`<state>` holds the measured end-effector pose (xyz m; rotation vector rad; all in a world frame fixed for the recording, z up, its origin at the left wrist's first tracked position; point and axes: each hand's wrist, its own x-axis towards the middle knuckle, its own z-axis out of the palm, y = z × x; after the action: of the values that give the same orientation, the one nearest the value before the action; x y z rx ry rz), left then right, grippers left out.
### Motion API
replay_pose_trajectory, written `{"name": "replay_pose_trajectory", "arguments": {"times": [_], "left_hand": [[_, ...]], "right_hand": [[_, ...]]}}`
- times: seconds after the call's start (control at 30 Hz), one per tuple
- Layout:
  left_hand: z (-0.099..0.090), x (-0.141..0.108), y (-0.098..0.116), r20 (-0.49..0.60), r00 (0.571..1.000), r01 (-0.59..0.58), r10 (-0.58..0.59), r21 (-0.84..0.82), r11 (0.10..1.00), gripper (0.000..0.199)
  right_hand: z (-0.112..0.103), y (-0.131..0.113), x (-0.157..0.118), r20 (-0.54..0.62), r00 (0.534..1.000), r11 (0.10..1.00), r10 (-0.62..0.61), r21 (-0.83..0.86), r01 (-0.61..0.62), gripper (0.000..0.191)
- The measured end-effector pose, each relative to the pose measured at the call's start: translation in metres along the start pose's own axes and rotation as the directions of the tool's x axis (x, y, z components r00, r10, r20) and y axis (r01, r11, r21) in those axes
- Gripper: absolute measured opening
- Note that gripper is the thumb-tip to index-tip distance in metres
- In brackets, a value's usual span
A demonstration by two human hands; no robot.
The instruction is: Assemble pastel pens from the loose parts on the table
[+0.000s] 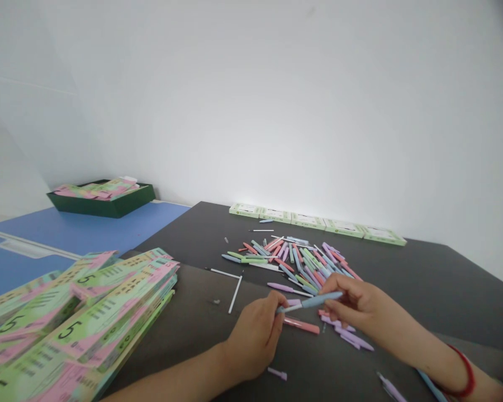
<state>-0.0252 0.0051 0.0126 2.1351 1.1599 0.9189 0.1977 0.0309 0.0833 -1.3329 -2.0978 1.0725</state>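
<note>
My left hand (255, 332) is closed in a pinch on the left end of a light blue pen. My right hand (358, 301) grips that pen's blue barrel (321, 300) between thumb and fingers. A white stretch, like a refill, shows between the two blue portions. Below the pen lies a red pen barrel (304, 325), close to my left fingers. Several purple pen parts (354, 338) rest under my right hand. A small purple piece (277, 373) lies by my left wrist. Behind my hands spreads a loose pile of pastel pen parts (295, 259).
Two white refills (235, 294) lie on the black table (180, 324). Flat green-and-white boxes (308, 220) line the wall. Green-and-pink packages (121, 301) are stacked at left. A dark green tray (104, 207) of packages stands on a blue surface (104, 229).
</note>
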Motion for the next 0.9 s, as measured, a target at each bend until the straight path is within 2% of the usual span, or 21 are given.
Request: {"name": "replay_pose_trajectory", "arguments": {"times": [0.17, 0.37, 0.53, 0.77, 0.9], "left_hand": [[0.001, 0.002, -0.001, 0.083, 0.995, -0.08, 0.064, 0.215, 0.973, 0.014], [-0.003, 0.007, 0.002, 0.172, 0.976, -0.196, 0.136, 0.404, 0.894, 0.021], [-0.007, 0.008, 0.002, 0.191, 0.968, -0.235, 0.162, 0.463, 0.855, 0.022], [-0.009, 0.009, 0.003, 0.214, 0.953, -0.294, 0.213, 0.5, 0.815, 0.022], [-0.008, 0.007, 0.004, 0.226, 0.95, -0.306, 0.216, 0.527, 0.793, 0.018]], "right_hand": [[0.002, 0.011, -0.011, 0.012, 0.999, 0.999, 0.045, 0.001, -0.045, 0.012], [0.013, 0.022, -0.025, -0.092, 0.996, 0.989, -0.006, -0.146, -0.008, 0.011], [0.026, 0.03, -0.031, -0.156, 0.987, 0.994, -0.028, -0.108, 0.011, 0.011], [0.034, 0.028, -0.037, -0.15, 0.986, 0.997, 0.071, 0.004, -0.071, 0.015], [0.034, 0.027, -0.039, -0.169, 0.984, 0.995, 0.056, -0.067, -0.069, 0.02]]}}
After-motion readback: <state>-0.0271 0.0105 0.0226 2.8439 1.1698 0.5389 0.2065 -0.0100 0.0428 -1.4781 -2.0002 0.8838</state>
